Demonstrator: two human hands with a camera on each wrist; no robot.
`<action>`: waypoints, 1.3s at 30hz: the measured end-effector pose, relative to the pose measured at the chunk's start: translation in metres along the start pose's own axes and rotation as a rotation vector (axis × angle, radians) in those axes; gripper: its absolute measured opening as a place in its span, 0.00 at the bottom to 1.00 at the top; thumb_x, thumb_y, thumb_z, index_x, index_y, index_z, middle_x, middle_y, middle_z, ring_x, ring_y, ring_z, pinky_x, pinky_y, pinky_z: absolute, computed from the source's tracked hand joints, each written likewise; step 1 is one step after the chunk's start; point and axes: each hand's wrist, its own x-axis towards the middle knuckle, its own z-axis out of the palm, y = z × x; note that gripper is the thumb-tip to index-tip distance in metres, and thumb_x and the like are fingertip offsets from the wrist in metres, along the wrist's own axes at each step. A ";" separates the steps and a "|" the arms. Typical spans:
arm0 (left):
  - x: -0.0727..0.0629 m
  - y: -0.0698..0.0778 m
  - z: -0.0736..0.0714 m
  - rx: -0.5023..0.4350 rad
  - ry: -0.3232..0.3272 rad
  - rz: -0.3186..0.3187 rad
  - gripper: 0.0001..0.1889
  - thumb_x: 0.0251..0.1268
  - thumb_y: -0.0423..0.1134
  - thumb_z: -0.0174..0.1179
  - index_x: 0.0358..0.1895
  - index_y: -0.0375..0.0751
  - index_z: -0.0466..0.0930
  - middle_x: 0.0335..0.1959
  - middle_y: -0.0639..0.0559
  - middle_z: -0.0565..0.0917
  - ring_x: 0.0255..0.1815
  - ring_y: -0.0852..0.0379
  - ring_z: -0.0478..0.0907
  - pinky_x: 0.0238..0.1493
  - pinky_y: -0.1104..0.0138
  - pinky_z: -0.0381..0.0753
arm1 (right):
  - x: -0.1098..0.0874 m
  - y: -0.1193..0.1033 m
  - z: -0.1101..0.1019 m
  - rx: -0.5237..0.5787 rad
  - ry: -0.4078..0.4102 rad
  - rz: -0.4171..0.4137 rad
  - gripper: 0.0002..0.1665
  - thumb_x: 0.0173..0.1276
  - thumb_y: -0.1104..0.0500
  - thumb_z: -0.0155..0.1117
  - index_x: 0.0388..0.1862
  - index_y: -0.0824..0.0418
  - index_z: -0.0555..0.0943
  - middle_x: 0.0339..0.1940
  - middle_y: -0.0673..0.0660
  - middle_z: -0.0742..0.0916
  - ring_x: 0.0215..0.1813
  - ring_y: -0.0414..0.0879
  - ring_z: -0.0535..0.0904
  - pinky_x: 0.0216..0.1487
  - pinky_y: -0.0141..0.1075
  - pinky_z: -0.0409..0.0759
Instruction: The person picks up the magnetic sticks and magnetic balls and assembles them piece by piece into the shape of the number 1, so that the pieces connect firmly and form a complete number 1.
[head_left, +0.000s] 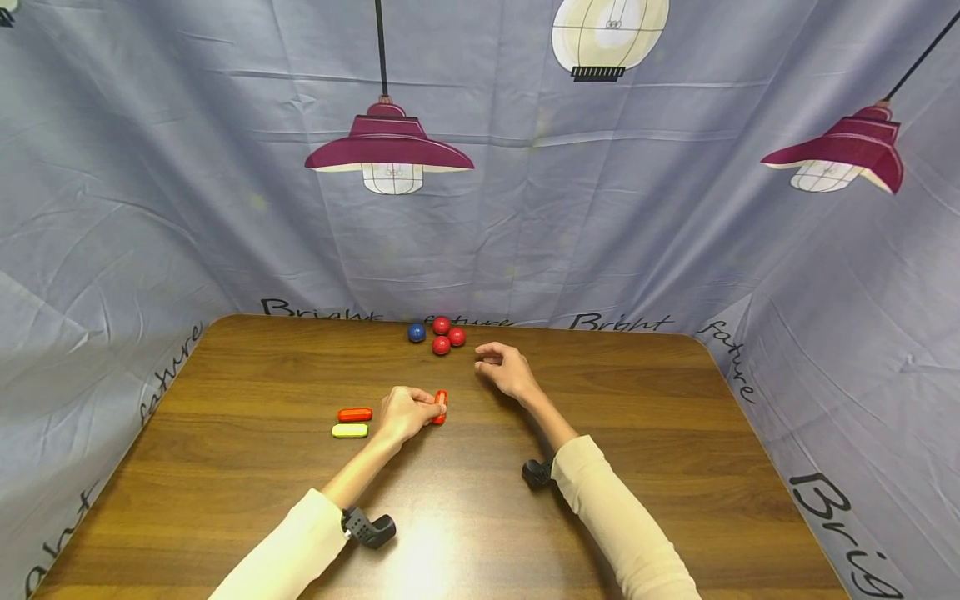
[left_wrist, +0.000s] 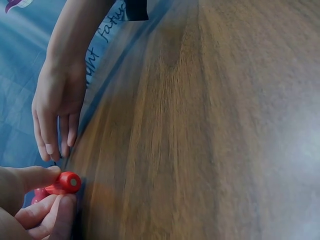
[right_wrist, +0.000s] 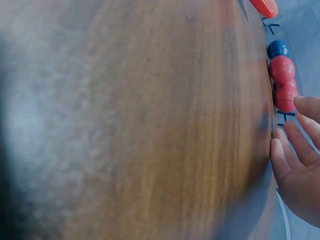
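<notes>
My left hand (head_left: 407,414) pinches a short red rod (head_left: 441,407) between thumb and fingers over the table. In the left wrist view, the end of that red rod (left_wrist: 73,182) carries a small pale disc. Left of this hand lie an orange-red rod (head_left: 355,414) and a yellow rod (head_left: 350,431), side by side. My right hand (head_left: 507,372) holds nothing; its fingers are loosely bent above the table. Nearest to it is a cluster of red balls (head_left: 457,337), beside a blue ball (head_left: 416,332).
The wooden table (head_left: 637,400) has its far edge just behind the balls. A grey-blue curtain (head_left: 525,233) printed with lamps and lettering hangs around the back and sides. Each wrist wears a black camera (head_left: 369,528).
</notes>
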 end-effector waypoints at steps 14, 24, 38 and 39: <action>0.006 0.002 0.007 -0.017 0.015 0.026 0.10 0.50 0.39 0.76 0.29 0.36 0.88 0.23 0.51 0.87 0.20 0.64 0.80 0.24 0.69 0.73 | 0.011 -0.003 0.003 0.012 0.035 -0.006 0.16 0.69 0.62 0.68 0.54 0.63 0.83 0.51 0.58 0.87 0.55 0.52 0.83 0.56 0.42 0.81; 0.008 0.004 0.009 0.015 0.012 0.044 0.09 0.50 0.40 0.76 0.26 0.39 0.88 0.21 0.55 0.86 0.22 0.61 0.78 0.23 0.69 0.70 | 0.020 -0.005 0.009 0.002 0.054 0.003 0.16 0.68 0.62 0.69 0.54 0.62 0.82 0.53 0.57 0.86 0.56 0.52 0.82 0.56 0.42 0.80; 0.014 0.005 0.015 0.010 0.009 0.042 0.09 0.50 0.40 0.77 0.26 0.39 0.88 0.20 0.55 0.86 0.22 0.61 0.77 0.25 0.69 0.71 | 0.030 -0.007 0.014 0.030 0.074 0.002 0.19 0.68 0.62 0.69 0.57 0.61 0.81 0.56 0.59 0.85 0.57 0.53 0.81 0.59 0.40 0.79; 0.014 0.005 0.015 0.006 0.008 0.039 0.09 0.50 0.40 0.77 0.26 0.39 0.88 0.20 0.55 0.86 0.22 0.62 0.77 0.24 0.69 0.71 | 0.031 -0.007 0.015 0.032 0.073 -0.001 0.19 0.68 0.62 0.69 0.58 0.61 0.80 0.56 0.59 0.85 0.57 0.53 0.81 0.59 0.40 0.78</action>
